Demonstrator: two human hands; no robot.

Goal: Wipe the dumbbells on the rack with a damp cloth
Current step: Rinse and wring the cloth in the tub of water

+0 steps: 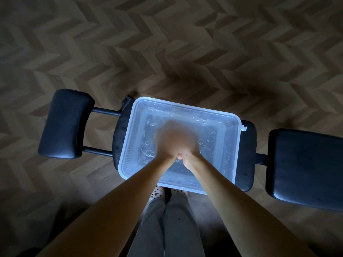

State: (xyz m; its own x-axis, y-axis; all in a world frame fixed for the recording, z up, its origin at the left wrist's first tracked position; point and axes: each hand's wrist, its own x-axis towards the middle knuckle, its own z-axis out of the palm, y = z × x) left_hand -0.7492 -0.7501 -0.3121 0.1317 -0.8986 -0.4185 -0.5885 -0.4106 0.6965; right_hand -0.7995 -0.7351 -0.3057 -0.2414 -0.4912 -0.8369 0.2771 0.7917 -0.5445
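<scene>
I have the left hand [166,140] and right hand [189,145] both sunk in water in a clear plastic tub [130,138], touching each other mid-tub. Heavy motion blur: I cannot tell whether the fingers are spread, pressed together or pinching, and I cannot make out the cloth there. Bubbles [149,153] sit just left of the hands. The tub rests on a black padded counter [247,145] over a herringbone floor [167,43].

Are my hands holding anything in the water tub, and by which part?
Cannot tell: the left hand and right hand meet in the tub water, blurred; no cloth shows.
</scene>
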